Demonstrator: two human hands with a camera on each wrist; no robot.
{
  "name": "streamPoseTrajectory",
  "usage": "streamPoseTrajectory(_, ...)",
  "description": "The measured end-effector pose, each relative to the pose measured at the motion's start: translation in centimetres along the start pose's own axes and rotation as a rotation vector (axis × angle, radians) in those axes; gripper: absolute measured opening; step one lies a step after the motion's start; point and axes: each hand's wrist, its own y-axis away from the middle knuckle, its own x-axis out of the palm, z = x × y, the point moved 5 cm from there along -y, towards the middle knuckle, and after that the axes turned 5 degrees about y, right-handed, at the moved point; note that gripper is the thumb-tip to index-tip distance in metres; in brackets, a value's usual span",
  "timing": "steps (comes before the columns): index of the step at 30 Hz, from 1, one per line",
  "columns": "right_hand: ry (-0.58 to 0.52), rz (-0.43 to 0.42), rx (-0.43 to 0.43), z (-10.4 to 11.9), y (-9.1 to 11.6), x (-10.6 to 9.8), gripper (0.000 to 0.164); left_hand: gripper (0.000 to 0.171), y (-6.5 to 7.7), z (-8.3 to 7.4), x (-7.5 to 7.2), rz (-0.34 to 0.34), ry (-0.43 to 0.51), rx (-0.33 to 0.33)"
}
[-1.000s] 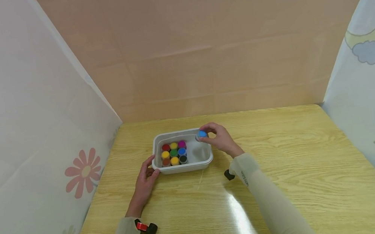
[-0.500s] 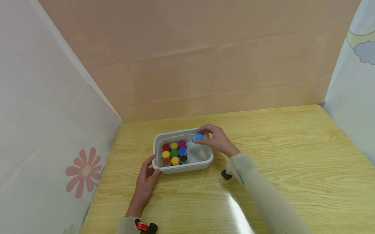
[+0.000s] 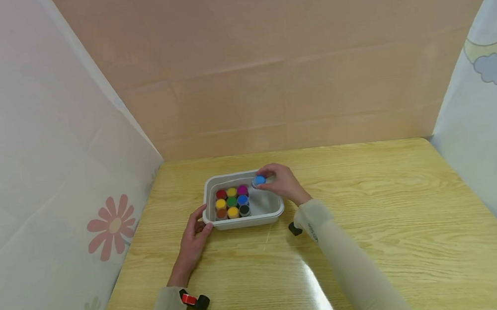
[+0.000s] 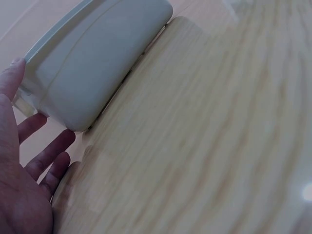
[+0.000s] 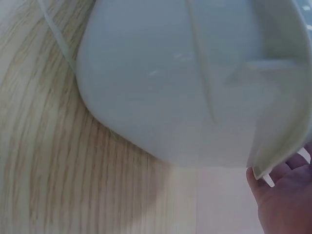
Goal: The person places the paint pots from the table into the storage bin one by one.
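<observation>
A small paint pot with a light blue lid (image 3: 259, 180) is pinched between the thumb and fingers of my right hand (image 3: 281, 182), over the right back part of a white plastic tub (image 3: 245, 222). In the tub's left part, several small pots with red, yellow, purple, green, blue, brown and black lids stand in tight rows. My left hand (image 3: 193, 235) grips the tub's front left corner. The left wrist view shows its thumb (image 4: 13, 73) at the rim, other fingers by the outer wall. In the right wrist view the tub wall hides the held pot.
The tub stands on a wood-grain table (image 3: 370, 203) toward its back edge. A tan backdrop (image 3: 285, 71) rises behind it, with pale printed panels on the left and right. A light reflection shows on the table near the right forearm.
My right hand has moved left with the light blue-lidded pot, from near the tub's right rim to farther over its inside. The left hand keeps its grip on the corner.
</observation>
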Motion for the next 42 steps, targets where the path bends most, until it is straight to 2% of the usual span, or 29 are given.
streamPoseTrajectory(6, 0.012, 0.012, 0.01, 0.4, -0.2, 0.5, 0.037, 0.056, -0.2, 0.0, -0.1, -0.003, -0.005, 0.002)
streamPoseTrajectory(10, 0.055, 0.028, 0.012, 0.5, -0.4, 0.8, 0.036, 0.056, -0.5, 1.7, -0.1, -0.01, -0.011, -0.024)
streamPoseTrajectory(12, 0.106, 0.039, -0.013, 0.7, -0.6, 1.1, 0.035, 0.057, -0.6, 2.9, -0.2, -0.021, -0.011, -0.028)
streamPoseTrajectory(16, 0.202, 0.046, -0.082, 1.3, -1.2, 1.3, 0.033, 0.056, -0.7, 3.7, -0.2, -0.034, -0.017, -0.01)
streamPoseTrajectory(21, 0.255, 0.049, -0.118, 1.2, -1.5, 1.7, 0.033, 0.054, -0.6, 3.7, -0.2, -0.032, -0.014, 0.007)
streamPoseTrajectory(34, 0.359, 0.076, -0.088, 0.6, -1.8, 2.5, 0.029, 0.054, -0.6, 3.5, -0.3, -0.025, -0.032, 0.02)
streamPoseTrajectory(42, 0.431, 0.082, -0.127, 0.7, -1.8, 3.0, 0.027, 0.055, -0.6, 3.6, -0.4, -0.033, -0.023, -0.001)
